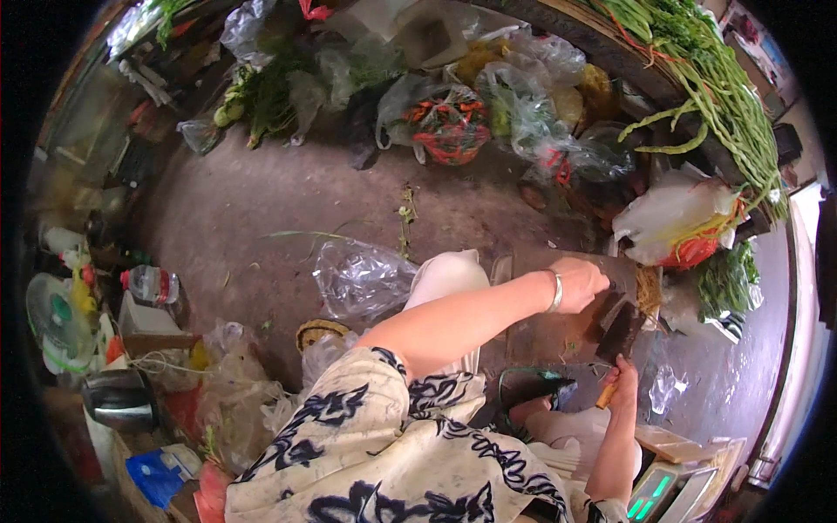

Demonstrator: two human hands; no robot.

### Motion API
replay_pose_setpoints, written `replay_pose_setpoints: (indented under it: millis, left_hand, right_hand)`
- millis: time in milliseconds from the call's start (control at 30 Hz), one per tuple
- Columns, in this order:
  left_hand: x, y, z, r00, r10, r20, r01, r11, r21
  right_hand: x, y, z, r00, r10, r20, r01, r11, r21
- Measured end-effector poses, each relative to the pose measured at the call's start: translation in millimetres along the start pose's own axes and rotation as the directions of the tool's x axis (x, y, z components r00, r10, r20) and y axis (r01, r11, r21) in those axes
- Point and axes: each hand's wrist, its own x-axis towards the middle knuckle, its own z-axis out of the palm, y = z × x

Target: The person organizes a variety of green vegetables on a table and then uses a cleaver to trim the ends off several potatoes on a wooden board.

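My right hand (620, 379) grips the wooden handle of a cleaver (616, 337). Its dark, broad blade lies over the right part of a brown board (546, 337) in front of my knees. My left hand (579, 284), with a bangle at the wrist, is over the far part of this board, fingers curled downward. A small dark thing shows at its fingertips, but whether they hold it is hidden. Just past the board's right edge lies a heap of thin tan strands (649, 291).
Bagged vegetables (451, 124) line the far side, and long green beans (732, 111) overhang at upper right. A clear plastic bag (359, 278) lies by my knee. A lit digital scale (654, 490) stands at lower right, a kettle (121, 399) and a fan (59, 314) at left.
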Motion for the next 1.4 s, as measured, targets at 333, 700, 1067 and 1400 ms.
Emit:
replay_pose_setpoints:
  millis: [333, 700, 1067, 1400]
  left_hand:
    - [6.7, -4.2, 9.5, 1.0, 0.017, -0.014, -0.018, 0.999, -0.05]
    - [9.4, -0.1, 4.6, 1.0, 0.004, -0.003, -0.004, 1.0, -0.002]
    - [4.1, 1.6, 3.0, 0.999, -0.033, 0.004, 0.033, 0.999, 0.007]
    - [3.6, -1.5, 3.4, 1.0, -0.003, -0.021, 0.003, 1.0, -0.004]
  right_hand:
    - [160.0, -76.9, -37.8, 0.689, -0.691, -0.221, 0.408, 0.621, -0.669]
    - [10.3, 25.2, 36.5, 0.684, -0.724, 0.093, 0.208, 0.071, -0.975]
    - [-79.3, 47.4, 25.8, 0.751, -0.607, 0.26, 0.552, 0.361, -0.752]
    - [1.3, -2.9, -14.4, 0.999, 0.033, -0.006, -0.033, 0.992, -0.125]
